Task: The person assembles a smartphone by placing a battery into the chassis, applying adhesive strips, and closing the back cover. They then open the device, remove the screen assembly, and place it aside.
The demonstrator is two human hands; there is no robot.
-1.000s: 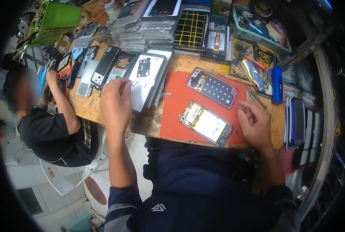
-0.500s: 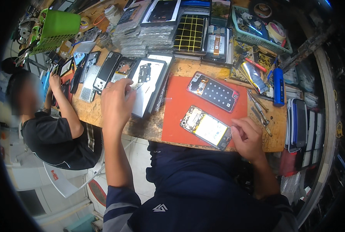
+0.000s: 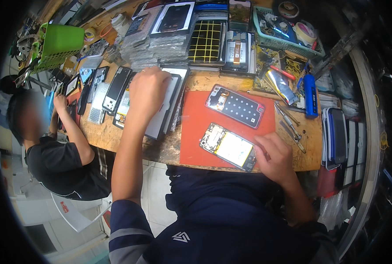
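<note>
An opened phone (image 3: 228, 146), its circuit board and white battery bare, lies on the orange mat (image 3: 191, 132). My right hand (image 3: 275, 157) rests at its right end, thumb and forefinger closed at the edge. Beyond it on the mat is a phone back cover (image 3: 234, 107) with a dotted inner face. My left hand (image 3: 149, 93) is over the white box (image 3: 157, 125) left of the mat, fingers curled down towards its far end. The fingertips are hidden, so what they hold cannot be made out. The dark part earlier seen on that box is covered by the hand.
Screwdrivers and tweezers (image 3: 292, 125) lie right of the mat, near a blue cylindrical tool (image 3: 310, 96). Stacked wrapped parts (image 3: 154, 50) and a teal basket (image 3: 288, 42) line the back. Several phones (image 3: 116, 90) lie at left, where another person (image 3: 64, 149) sits.
My left hand has moved from the white box's left edge up over its far part, its fingers now bent downward. My right hand stays beside the phone. The whole view has shifted slightly.
</note>
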